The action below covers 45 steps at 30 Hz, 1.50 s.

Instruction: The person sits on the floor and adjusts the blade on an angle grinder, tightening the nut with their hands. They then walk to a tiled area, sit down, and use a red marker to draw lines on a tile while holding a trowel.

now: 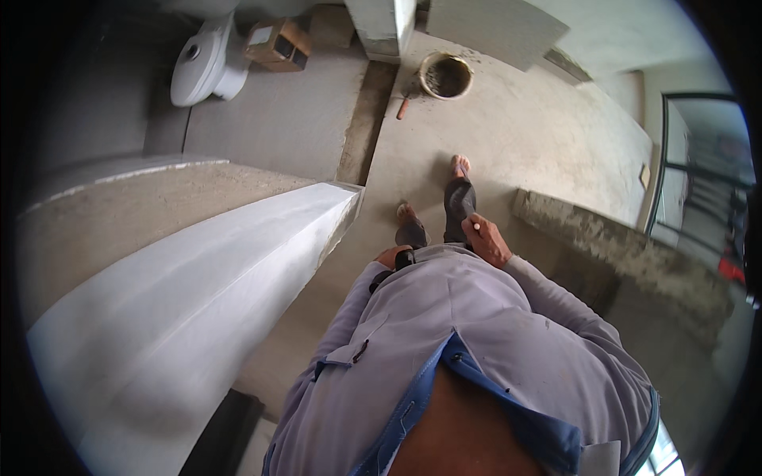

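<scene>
Currently, from my remote view, the right hand (488, 243) curls narrowly around a small white-ended item (477, 225), well to the near side of the bucket (446, 77). The left hand (390, 256), also nearside of it, sits against a black object (405, 259); I cannot tell whether it grips that. I see a red-handled trowel (402, 109) just left of the bucket, a cardboard box (278, 44) and white toilet (203, 67) farther left.

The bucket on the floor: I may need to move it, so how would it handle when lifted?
Probably heavy for its size: the bucket holds a dark grey mass. Its evenly round outline suggests it is fairly stiff.
</scene>
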Motion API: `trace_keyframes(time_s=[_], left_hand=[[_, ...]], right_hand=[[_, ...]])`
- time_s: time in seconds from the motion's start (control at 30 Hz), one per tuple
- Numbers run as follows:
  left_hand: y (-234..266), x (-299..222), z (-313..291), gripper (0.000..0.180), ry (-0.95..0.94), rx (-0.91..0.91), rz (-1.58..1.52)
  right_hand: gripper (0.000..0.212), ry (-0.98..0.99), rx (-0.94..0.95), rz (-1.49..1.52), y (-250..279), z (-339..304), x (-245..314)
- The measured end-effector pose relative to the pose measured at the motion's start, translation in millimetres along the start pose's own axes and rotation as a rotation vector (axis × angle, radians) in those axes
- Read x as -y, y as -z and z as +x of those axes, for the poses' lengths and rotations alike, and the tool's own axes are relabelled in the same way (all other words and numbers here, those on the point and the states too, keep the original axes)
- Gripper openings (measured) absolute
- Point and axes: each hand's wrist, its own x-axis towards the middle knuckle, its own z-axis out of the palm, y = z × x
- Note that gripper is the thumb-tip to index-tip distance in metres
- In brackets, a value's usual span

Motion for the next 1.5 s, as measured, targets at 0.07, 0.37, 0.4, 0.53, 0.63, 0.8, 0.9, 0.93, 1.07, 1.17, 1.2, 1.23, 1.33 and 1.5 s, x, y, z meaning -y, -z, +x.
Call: trace_keyframes(time_s=[0.07, 0.37, 0.4, 0.53, 0.63, 0.8, 0.9, 0.93, 1.07, 1.17, 1.2, 1.23, 1.33, 1.5], left_hand=[[-32, 60, 21, 0.043, 0.059, -0.063, -0.074], [40, -37, 65, 0.046, 0.239, -0.148, -0.312], [51, -65, 58, 0.033, 0.196, -0.203, -0.296], [76, -105, 44, 0.024, 0.153, -0.325, -0.288], [87, -76, 54, 0.025, 0.17, -0.304, -0.275], [114, -32, 84, 0.027, 0.16, -0.25, -0.233], [153, -24, 117, 0.029, 0.115, -0.188, -0.164], [170, -23, 127, 0.029, 0.1, -0.168, -0.13], [248, -23, 168, 0.031, 0.025, -0.105, 0.02], [313, -33, 194, 0.032, -0.074, -0.108, 0.192], [336, -39, 203, 0.033, -0.103, -0.123, 0.255], [359, -48, 212, 0.033, -0.1, -0.149, 0.3], [451, -138, 238, 0.054, 0.189, -0.345, 0.172], [635, -303, 276, 0.104, -0.602, -1.064, 0.479]], right_hand=[[0.027, 0.17, 0.145, -0.079, 23, 28, 11], [0.037, 0.035, 0.591, -0.26, 87, 173, 31], [0.038, 0.008, 0.604, -0.253, 90, 180, 36], [0.037, -0.071, 0.559, -0.221, 80, 203, 44], [0.035, 0.149, 0.453, -0.259, 67, 216, 33], [0.035, 0.041, 0.504, -0.158, 75, 231, 84], [0.035, 0.068, 0.438, -0.151, 73, 260, 57], [0.035, 0.107, 0.416, -0.144, 70, 271, 58], [0.034, 0.112, 0.402, 0.115, 75, 320, 89], [0.037, 0.07, 0.475, 0.005, 72, 371, 79], [0.036, 0.037, 0.45, 0.027, 69, 381, 79], [0.037, 0.073, 0.433, 0.098, 66, 388, 80], [0.04, 0.083, 0.37, 0.131, 62, 412, 79], [0.041, 0.341, 0.079, 0.256, 12, 446, 74]])
